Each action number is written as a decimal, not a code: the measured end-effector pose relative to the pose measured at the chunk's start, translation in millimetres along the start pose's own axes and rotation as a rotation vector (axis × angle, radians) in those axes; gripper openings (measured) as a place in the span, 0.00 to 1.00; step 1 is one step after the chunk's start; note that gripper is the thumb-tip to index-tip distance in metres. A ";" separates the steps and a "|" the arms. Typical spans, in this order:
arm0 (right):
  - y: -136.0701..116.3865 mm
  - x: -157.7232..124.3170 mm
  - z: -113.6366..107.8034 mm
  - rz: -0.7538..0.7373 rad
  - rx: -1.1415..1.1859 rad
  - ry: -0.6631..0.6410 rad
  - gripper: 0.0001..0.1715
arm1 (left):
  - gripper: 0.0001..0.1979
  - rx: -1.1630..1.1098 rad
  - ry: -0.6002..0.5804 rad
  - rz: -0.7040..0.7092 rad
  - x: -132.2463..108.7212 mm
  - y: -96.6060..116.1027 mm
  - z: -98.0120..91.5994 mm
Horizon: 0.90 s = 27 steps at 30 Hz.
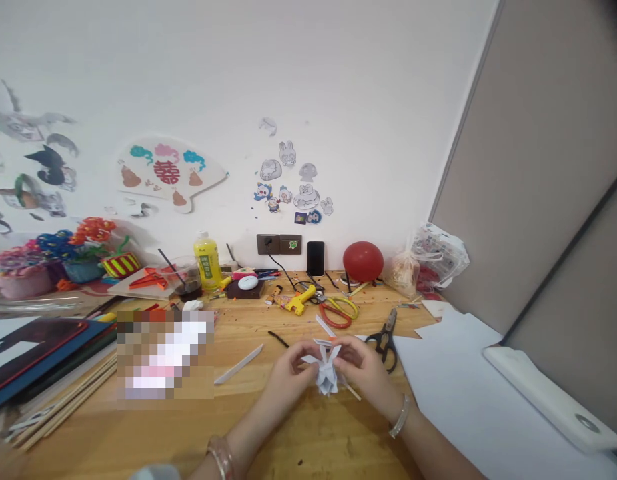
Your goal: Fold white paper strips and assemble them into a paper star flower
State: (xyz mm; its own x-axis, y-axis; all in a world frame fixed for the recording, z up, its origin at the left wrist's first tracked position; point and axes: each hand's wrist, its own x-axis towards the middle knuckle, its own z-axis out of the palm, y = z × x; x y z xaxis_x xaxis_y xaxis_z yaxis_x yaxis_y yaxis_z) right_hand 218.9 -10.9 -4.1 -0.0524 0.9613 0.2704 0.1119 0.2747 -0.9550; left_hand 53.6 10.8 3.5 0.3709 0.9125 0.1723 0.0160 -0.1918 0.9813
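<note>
Between my two hands is a small folded white paper piece with several strips fanning out of it. My left hand grips its left side, thumb and fingers pressed together. On the other side, the fingers of my right hand pinch the paper's right edge. A thin wooden stick shows just below my right hand. Black-handled scissors lie right beside that hand. To the left of my left hand is a loose white paper strip, and a short dark piece lies nearer.
Behind my hands lie a yellow glue gun and red-and-yellow-handled scissors. A yellow bottle, a dark-liquid cup, a phone and a red balloon stand near the wall. White sheets cover the right; wooden sticks lie left.
</note>
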 end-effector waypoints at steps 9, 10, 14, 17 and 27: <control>-5.5 -2.8 5.8 -0.005 -0.007 -0.020 0.11 | 0.13 0.212 0.071 -0.007 0.4 -6.2 -1.6; -6.3 -2.9 4.9 -0.018 -0.026 -0.016 0.10 | 0.13 0.215 0.078 -0.008 0.3 -6.2 -1.1; -7.2 -3.0 1.8 -0.053 -0.090 -0.029 0.08 | 0.12 0.232 0.100 0.010 -0.6 -5.1 0.7; -7.6 -3.4 0.7 -0.078 -0.191 -0.012 0.06 | 0.11 0.234 0.112 0.025 -0.9 -4.0 1.1; -13.6 -4.5 3.7 -0.296 -0.574 -0.035 0.08 | 0.05 0.310 0.158 0.104 -2.9 -3.3 4.9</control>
State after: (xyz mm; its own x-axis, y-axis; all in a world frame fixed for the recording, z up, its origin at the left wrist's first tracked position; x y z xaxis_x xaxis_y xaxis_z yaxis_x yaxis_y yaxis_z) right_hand 213.9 -19.0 7.2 -0.1933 0.8445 0.4994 0.6001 0.5045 -0.6208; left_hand 57.1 7.0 -0.7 0.2379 0.9222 0.3048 0.2751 -0.3650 0.8894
